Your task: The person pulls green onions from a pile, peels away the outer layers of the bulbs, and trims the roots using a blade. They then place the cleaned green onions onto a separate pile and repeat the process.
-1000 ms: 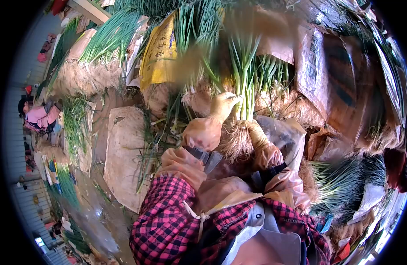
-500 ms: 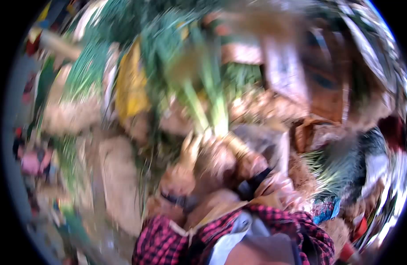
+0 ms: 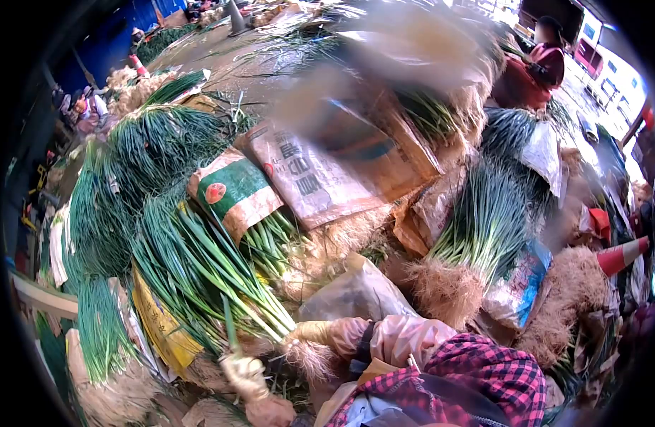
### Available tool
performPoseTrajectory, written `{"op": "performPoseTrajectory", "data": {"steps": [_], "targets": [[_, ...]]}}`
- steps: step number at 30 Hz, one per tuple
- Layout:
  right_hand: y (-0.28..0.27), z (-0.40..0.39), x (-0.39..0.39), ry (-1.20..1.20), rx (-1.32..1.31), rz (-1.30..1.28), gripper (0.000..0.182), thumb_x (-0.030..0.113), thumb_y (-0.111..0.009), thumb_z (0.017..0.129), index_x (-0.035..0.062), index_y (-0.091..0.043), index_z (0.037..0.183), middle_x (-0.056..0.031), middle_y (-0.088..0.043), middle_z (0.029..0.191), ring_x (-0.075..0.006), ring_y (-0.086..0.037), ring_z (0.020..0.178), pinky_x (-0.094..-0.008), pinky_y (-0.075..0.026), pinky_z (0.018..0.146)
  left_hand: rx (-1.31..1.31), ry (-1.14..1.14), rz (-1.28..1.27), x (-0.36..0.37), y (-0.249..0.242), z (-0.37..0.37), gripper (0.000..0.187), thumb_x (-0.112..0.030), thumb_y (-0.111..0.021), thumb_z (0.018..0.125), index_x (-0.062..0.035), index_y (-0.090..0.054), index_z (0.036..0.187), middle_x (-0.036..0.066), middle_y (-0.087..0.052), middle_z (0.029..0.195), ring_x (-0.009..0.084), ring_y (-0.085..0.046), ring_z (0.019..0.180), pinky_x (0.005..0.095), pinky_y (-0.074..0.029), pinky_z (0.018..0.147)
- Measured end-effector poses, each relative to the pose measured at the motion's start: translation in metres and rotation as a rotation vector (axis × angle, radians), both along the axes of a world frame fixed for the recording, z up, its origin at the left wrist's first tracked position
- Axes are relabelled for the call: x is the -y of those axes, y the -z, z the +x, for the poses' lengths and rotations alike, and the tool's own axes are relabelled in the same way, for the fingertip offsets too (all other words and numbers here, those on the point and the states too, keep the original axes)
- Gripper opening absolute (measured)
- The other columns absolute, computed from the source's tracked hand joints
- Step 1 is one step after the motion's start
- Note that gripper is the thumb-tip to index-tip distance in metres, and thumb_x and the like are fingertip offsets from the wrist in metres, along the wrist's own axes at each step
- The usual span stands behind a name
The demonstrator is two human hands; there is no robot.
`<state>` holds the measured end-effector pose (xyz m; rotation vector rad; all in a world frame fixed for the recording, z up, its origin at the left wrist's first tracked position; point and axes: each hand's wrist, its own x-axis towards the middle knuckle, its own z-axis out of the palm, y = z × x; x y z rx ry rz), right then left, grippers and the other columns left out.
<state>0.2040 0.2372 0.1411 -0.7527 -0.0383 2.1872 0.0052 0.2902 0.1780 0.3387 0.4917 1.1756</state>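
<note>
My right hand [image 3: 312, 333], in a yellowish glove, is closed around the white base of a bunch of green onions [image 3: 231, 285]. The bunch's pale roots [image 3: 309, 360] hang below the hand, and its long green leaves stretch toward the upper left. Lower and to the left, my left hand [image 3: 243, 376], gloved alike, is closed with a single green stalk [image 3: 229, 324] rising from it. Loose onion scraps lie around and beneath both hands. A grey plastic sheet [image 3: 356, 292] sits just beyond my right hand.
Paper sacks [image 3: 309, 178] lie over onion bundles ahead. Another rooted bundle [image 3: 477, 220] stands at right, near a blue-and-white bag [image 3: 519, 281] and a traffic cone [image 3: 621, 256]. Bundles with a yellow sack [image 3: 160, 324] are at left. Other people [image 3: 534, 67] work farther off.
My view has turned and sharpened. Both hands were together at the base of the onions; now my left hand is apart, lower left, with a single stalk, while my right keeps the bunch.
</note>
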Motion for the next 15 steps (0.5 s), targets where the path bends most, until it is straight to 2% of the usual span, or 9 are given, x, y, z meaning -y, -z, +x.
{"op": "performPoseTrajectory", "data": {"steps": [3,4,7,8,9,11,12,13,15], "targets": [[0.003,0.002,0.0,-0.028,0.103,0.034,0.008,0.009,-0.059,0.08,0.0044,-0.058,0.073,-0.0011,-0.054,0.056,-0.01,-0.048,0.043,-0.0216,-0.04,0.039,-0.162,-0.698,0.422,-0.003,-0.067,-0.025,0.013,-0.018,-0.052,0.089,-0.0054,-0.048,0.088,-0.004,-0.038,0.054,0.0037,-0.03,0.039,0.0153,-0.026,0.033],[0.003,0.0,0.0,-0.027,0.145,0.05,0.009,0.01,-0.059,0.079,0.0044,-0.058,0.073,-0.0012,-0.053,0.055,-0.0102,-0.048,0.043,-0.022,-0.039,0.039,-0.164,-0.702,0.429,-0.007,-0.059,-0.023,0.013,-0.018,-0.052,0.089,-0.0054,-0.048,0.088,-0.004,-0.038,0.054,0.0037,-0.03,0.039,0.0153,-0.026,0.033],[0.029,-0.012,-0.004,-0.015,0.097,0.041,0.009,0.011,-0.06,0.079,0.0038,-0.059,0.073,-0.0017,-0.054,0.054,-0.0106,-0.048,0.043,-0.0228,-0.04,0.04,-1.081,-0.629,0.344,-0.019,-0.035,-0.002,0.019,-0.019,-0.055,0.087,-0.0035,-0.05,0.096,-0.001,-0.045,0.06,0.0039,-0.036,0.042,0.0152,-0.029,0.033],[0.038,-0.01,-0.003,-0.054,0.002,0.145,0.014,0.011,-0.063,0.074,0.0019,-0.061,0.085,-0.0057,-0.061,0.067,-0.0139,-0.056,0.054,-0.0257,-0.047,0.05,-1.163,-0.289,-0.074,0.005,-0.038,0.026,0.023,-0.02,-0.056,0.086,-0.0045,-0.051,0.102,0.001,-0.05,0.066,0.0053,-0.046,0.054,0.016,-0.036,0.039],[0.04,-0.013,-0.003,-0.006,-0.003,0.151,0.015,0.011,-0.063,0.075,0.0012,-0.06,0.085,-0.0053,-0.061,0.068,-0.0139,-0.057,0.057,-0.0251,-0.047,0.051,-1.051,0.106,-0.109,-0.001,0.017,0.023,0.052,-0.039,-0.052,0.084,-0.0028,-0.043,0.12,0.009,-0.053,0.095,0.0177,-0.051,0.082,0.0301,-0.043,0.076],[-0.001,-0.006,0.007,0.124,0.115,0.13,0.004,0.006,-0.061,0.077,0.0027,-0.061,0.078,-0.0052,-0.059,0.062,-0.0128,-0.052,0.047,-0.0227,-0.043,0.043,-1.164,0.354,-0.028,0.001,0.049,0.044,0.038,-0.033,-0.052,0.087,0.0021,-0.056,0.1,0.009,-0.058,0.092,0.0147,-0.054,0.078,0.0239,-0.043,0.072],[0.014,-0.001,0.004,0.115,0.182,0.231,0.005,0.006,-0.061,0.077,0.0018,-0.061,0.079,-0.0059,-0.06,0.065,-0.0127,-0.054,0.051,-0.0229,-0.045,0.047,-1.132,0.373,-0.027,0.005,0.058,0.041,0.037,-0.031,-0.052,0.088,0.0027,-0.056,0.102,0.01,-0.059,0.094,0.0147,-0.054,0.081,0.0239,-0.043,0.073],[0.01,0.002,0.003,0.083,0.234,0.326,0.007,0.006,-0.062,0.077,0.0009,-0.062,0.081,-0.0066,-0.061,0.068,-0.0126,-0.056,0.055,-0.0231,-0.047,0.051,-1.033,0.309,-0.043,-0.001,0.065,0.039,0.036,-0.028,-0.051,0.088,0.0033,-0.056,0.104,0.01,-0.059,0.096,0.0147,-0.055,0.083,0.0239,-0.043,0.074],[0.042,0.007,0.004,0.013,-0.061,0.214,0.012,0.006,-0.063,0.075,-0.0001,-0.06,0.085,-0.008,-0.062,0.069,-0.0143,-0.06,0.062,-0.0235,-0.049,0.054,-0.828,0.15,-0.084,-0.016,0.084,0.023,0.034,-0.023,-0.05,0.089,0.0046,-0.055,0.108,0.012,-0.061,0.1,0.0146,-0.056,0.087,0.0239,-0.044,0.076]]}}
